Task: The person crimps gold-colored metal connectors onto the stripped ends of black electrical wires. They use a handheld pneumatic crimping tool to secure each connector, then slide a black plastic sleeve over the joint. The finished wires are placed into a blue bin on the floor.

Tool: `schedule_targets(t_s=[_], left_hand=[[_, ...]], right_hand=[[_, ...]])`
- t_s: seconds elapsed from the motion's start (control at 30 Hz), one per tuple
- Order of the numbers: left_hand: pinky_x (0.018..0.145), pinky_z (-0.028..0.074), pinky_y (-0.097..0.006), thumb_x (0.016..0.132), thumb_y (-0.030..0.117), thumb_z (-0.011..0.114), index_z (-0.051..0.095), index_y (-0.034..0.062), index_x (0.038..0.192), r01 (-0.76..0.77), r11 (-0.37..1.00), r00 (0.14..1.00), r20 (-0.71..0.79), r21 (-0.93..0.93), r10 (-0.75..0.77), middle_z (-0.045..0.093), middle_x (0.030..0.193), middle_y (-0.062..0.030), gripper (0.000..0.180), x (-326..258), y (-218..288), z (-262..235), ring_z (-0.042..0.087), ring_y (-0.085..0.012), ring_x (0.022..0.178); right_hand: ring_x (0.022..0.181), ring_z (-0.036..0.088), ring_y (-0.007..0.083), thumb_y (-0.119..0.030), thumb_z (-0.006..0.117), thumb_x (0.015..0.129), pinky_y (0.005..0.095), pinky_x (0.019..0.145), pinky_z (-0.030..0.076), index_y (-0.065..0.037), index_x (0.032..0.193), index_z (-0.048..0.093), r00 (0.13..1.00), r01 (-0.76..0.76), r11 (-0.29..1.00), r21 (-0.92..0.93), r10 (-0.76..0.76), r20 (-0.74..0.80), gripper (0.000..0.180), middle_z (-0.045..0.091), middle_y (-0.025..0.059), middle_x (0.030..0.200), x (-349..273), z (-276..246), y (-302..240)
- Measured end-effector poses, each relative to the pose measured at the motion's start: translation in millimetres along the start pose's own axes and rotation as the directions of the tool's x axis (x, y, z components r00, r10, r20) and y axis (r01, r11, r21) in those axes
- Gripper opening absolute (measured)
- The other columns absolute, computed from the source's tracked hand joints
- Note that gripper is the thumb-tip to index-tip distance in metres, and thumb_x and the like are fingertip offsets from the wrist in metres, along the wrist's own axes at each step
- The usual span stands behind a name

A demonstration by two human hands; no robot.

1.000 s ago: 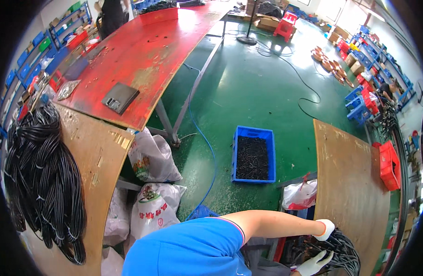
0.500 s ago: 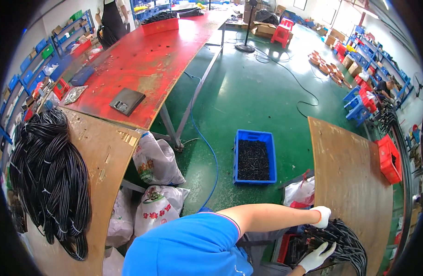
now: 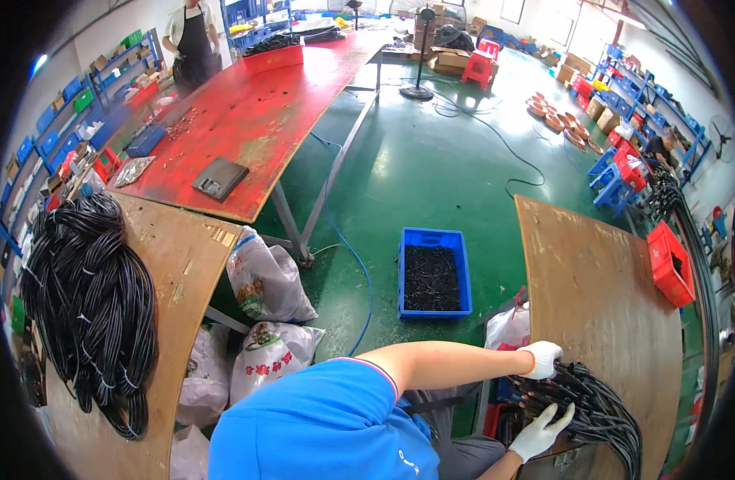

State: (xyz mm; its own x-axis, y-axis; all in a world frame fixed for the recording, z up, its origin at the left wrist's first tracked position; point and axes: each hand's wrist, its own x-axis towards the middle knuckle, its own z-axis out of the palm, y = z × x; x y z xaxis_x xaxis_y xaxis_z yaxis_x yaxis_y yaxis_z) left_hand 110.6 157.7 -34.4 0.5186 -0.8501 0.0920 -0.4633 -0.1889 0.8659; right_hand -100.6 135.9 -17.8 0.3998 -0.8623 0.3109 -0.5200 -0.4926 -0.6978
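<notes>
A thick bundle of black cables [image 3: 611, 412] lies bent over the right wooden board, its cut ends pointing left. My left hand [image 3: 541, 359], in a white glove, is at the far side of those ends. It looks closed, with its fingertips turned down and whatever they grip hidden. Nearer to me, my right hand [image 3: 541, 434], also gloved in white, lies against the near side of the bundle. Its thumb and fingers are spread apart. Below the cable ends, a red container [image 3: 493, 419] is partly hidden by my arm and the cables.
On the floor ahead stands a blue crate [image 3: 402, 272] of small black parts. A red bin [image 3: 670, 264] sits on the right board [image 3: 599, 280]. To my left are a large cable coil [image 3: 95, 312], white sacks [image 3: 267, 280] and a red table [image 3: 255, 120]. Another person [image 3: 195, 48] stands behind it.
My left hand has shifted slightly left and nearer to the cable ends, its fingers more curled. My right hand has moved up a little, fingers still spread. The whole view has shifted slightly.
</notes>
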Motion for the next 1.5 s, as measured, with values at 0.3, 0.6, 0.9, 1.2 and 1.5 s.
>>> schedule_targets(t_s=[0.3, 0.6, 0.9, 1.2, 1.5], left_hand=[[0.104, 0.054, -0.048, 0.091, 0.023, 0.072, 0.066, 0.0031, 0.131, -0.012, 0.993, 0.995, -0.096, -0.12, 0.0, 0.074, 0.122, -0.0259, 0.045, -45.5, -0.2, -21.4, 0.07, -0.0427, 0.118], [0.104, 0.054, -0.048, 0.097, 0.024, 0.07, 0.064, 0.0033, 0.133, 0.014, 0.977, 0.987, -0.152, -0.211, -0.047, 0.074, 0.121, -0.0256, 0.042, -64.6, 2.6, -26.7, 0.071, -0.0421, 0.116], [0.104, 0.055, -0.046, 0.098, 0.025, 0.068, 0.063, 0.003, 0.137, 0.031, 0.98, 0.991, -0.123, -0.195, -0.055, 0.074, 0.123, -0.0239, 0.045, -61.7, 5.6, -29.2, 0.072, -0.0392, 0.116], [0.105, 0.054, -0.046, 0.099, 0.028, 0.068, 0.062, 0.003, 0.14, 0.064, 0.973, 0.991, -0.104, -0.222, -0.089, 0.073, 0.124, -0.0245, 0.048, -71.1, 6.7, -36.3, 0.071, -0.0396, 0.119], [0.098, 0.06, -0.042, 0.097, 0.032, 0.071, 0.072, 0.0009, 0.129, -0.05, 0.995, 0.988, -0.141, 0.086, 0.062, 0.075, 0.123, -0.0212, 0.044, -64.3, 10.1, -58.1, 0.074, -0.036, 0.114]], right_hand=[[0.098, 0.077, 0.0351, -0.038, 0.052, 0.115, 0.0442, 0.072, 0.061, -0.012, 0.163, 0.047, 0.998, -0.06, 0.998, 0.015, 0.06, -0.019, 0.055, 0.069, 0.0294, 0.137, -15.0, -14.5, -4.2], [0.092, 0.076, 0.0328, -0.035, 0.056, 0.113, 0.043, 0.067, 0.06, -0.011, 0.16, 0.05, 0.996, 0.047, 0.989, -0.142, -0.058, -0.069, 0.053, 0.073, 0.0282, 0.127, -21.9, -11.8, 6.6], [0.091, 0.078, 0.0372, -0.027, 0.061, 0.11, 0.0471, 0.074, 0.059, -0.011, 0.16, 0.051, 0.983, -0.17, 0.98, -0.108, 0.175, 0.045, 0.053, 0.076, 0.0264, 0.123, -23.0, -16.7, -8.6], [0.081, 0.076, 0.0303, -0.029, 0.062, 0.11, 0.0422, 0.072, 0.06, -0.006, 0.156, 0.054, 0.997, 0.027, 0.988, -0.151, -0.037, -0.065, 0.052, 0.077, 0.0198, 0.113, -32.6, -11.5, -16.7], [0.099, 0.077, 0.0391, -0.035, 0.072, 0.101, 0.0456, 0.086, 0.061, -0.017, 0.125, 0.073, 0.999, -0.043, 0.986, -0.164, 0.043, -0.002, 0.03, 0.078, 0.0155, 0.115, -17.7, -11.3, -32.9]])
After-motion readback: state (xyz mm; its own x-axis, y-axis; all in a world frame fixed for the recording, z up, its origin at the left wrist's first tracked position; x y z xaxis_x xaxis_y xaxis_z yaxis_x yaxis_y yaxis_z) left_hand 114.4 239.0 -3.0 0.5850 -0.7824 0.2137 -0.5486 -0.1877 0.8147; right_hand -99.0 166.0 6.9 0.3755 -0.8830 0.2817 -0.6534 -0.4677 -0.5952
